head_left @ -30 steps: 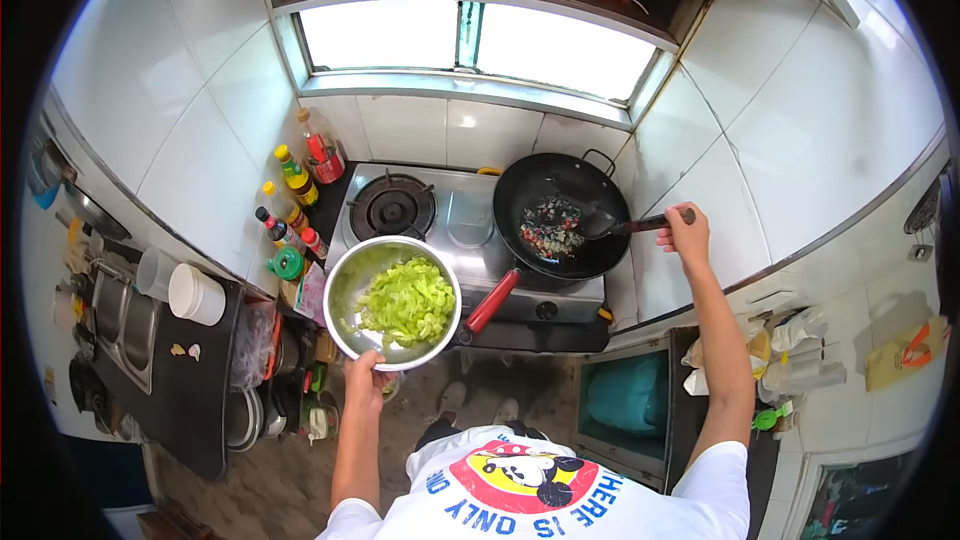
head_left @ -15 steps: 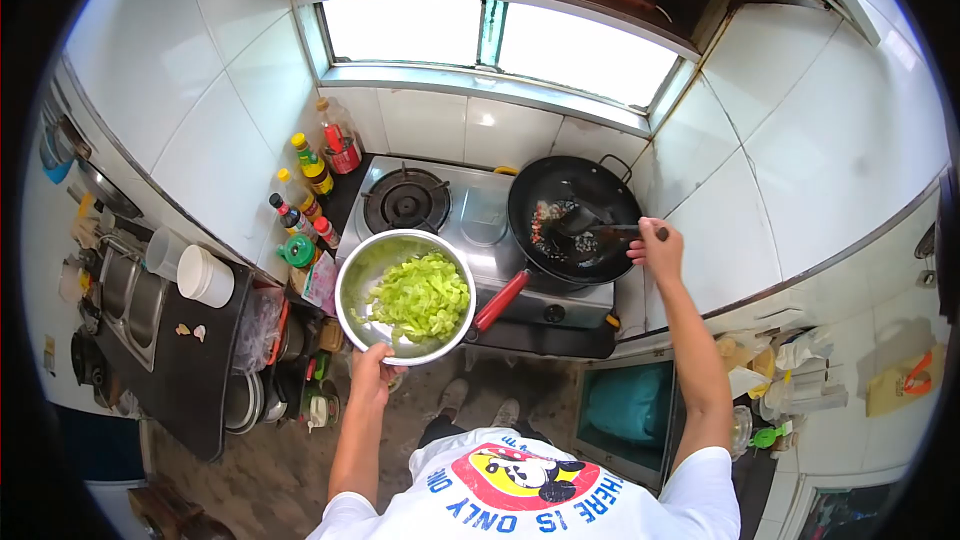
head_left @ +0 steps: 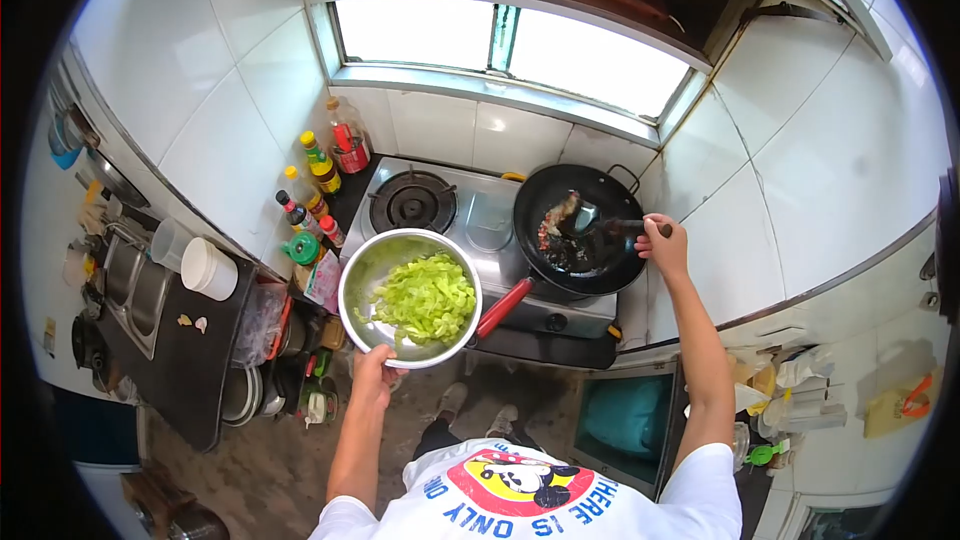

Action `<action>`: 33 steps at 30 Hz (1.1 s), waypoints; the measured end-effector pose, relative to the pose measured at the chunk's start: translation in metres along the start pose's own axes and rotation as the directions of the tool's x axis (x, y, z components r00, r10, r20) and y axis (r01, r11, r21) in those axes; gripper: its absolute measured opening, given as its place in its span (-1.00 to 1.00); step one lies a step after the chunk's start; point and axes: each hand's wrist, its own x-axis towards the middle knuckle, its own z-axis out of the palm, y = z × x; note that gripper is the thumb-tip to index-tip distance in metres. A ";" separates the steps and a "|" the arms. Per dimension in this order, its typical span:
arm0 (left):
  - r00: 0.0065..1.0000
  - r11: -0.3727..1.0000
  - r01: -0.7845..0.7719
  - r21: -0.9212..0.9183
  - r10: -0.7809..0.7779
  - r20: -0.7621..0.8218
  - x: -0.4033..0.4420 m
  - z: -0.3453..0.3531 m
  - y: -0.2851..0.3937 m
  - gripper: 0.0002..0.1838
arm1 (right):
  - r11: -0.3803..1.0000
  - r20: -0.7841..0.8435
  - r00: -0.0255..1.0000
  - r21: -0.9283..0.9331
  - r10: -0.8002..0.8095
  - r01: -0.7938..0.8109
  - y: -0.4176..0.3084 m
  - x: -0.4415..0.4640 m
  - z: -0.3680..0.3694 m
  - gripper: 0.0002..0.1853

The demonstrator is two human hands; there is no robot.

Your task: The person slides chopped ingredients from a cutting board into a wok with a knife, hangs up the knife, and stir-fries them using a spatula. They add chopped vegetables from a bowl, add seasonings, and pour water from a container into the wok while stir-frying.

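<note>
My left hand (head_left: 375, 376) grips the near rim of a steel bowl (head_left: 358, 270), holding it in front of the stove. Chopped pale-green vegetable (head_left: 428, 298) lies in the bowl. Over on the right, my right hand (head_left: 662, 246) is closed around the dark handle of a spatula (head_left: 625, 227). The spatula's blade is down in a black wok (head_left: 610, 200) with a red handle (head_left: 505, 307). Small reddish and pale bits (head_left: 553, 223) and shiny oil are in the wok beside the blade.
The gas stove (head_left: 490, 217) has a bare left burner (head_left: 413, 202). Several sauce bottles (head_left: 320, 162) line its left side. Farther left are a white tub (head_left: 208, 270) on a dark counter (head_left: 190, 360) and a sink (head_left: 137, 285). Tiled walls close in on both sides.
The spatula has shifted slightly within the wok, and the reddish bits are pushed together toward the wok's far left. The bowl stays in my left hand; the whole view has tilted a little.
</note>
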 end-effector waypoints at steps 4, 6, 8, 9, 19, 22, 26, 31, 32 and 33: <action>0.999 0.999 -0.022 -0.046 0.024 0.035 -0.009 0.009 0.009 -0.47 | 0.697 0.317 0.811 -0.415 -0.492 0.585 -0.019 -0.003 0.001 -0.82; 0.998 0.999 -0.027 -0.028 0.029 0.056 -0.002 0.009 0.008 -0.47 | 0.510 0.513 0.721 -0.509 -0.466 0.693 -0.011 -0.002 0.007 -0.74; 0.997 0.999 -0.029 -0.023 0.031 0.073 -0.001 0.013 0.010 -0.52 | 0.334 0.657 0.623 -0.525 -0.425 0.782 0.004 -0.010 0.021 -0.70; 0.997 0.999 -0.042 -0.021 0.043 0.068 -0.002 0.018 0.012 -0.56 | 0.277 0.720 0.578 -0.507 -0.384 0.816 0.008 -0.018 0.024 -0.68; 0.987 1.000 0.008 0.022 -0.012 0.158 0.011 0.018 0.013 -0.53 | 0.010 0.896 0.334 -0.346 -0.293 0.938 0.007 -0.114 -0.032 -0.83; 0.988 0.999 0.013 0.036 -0.019 0.152 0.011 0.031 0.019 -0.55 | 0.005 0.902 0.371 -0.379 -0.223 0.925 -0.027 -0.143 -0.049 -0.83; 0.983 0.996 0.087 0.018 -0.088 0.162 0.020 0.043 0.019 -0.60 | 0.029 0.914 0.360 -0.362 -0.189 0.932 -0.027 -0.159 -0.059 -0.83; 0.979 0.995 0.027 0.096 -0.046 0.199 0.030 0.073 0.026 -0.57 | 0.086 0.886 0.381 -0.372 -0.263 0.924 -0.004 -0.141 -0.046 -0.82; 0.975 0.993 0.042 0.110 -0.065 0.211 0.030 0.078 0.030 -0.56 | 0.131 0.853 0.434 -0.414 -0.289 0.901 0.002 -0.133 -0.044 -0.80; 0.970 0.991 0.055 0.122 -0.082 0.231 0.027 0.078 0.036 -0.54 | 0.170 0.815 0.488 -0.458 -0.312 0.873 0.005 -0.134 -0.039 -0.78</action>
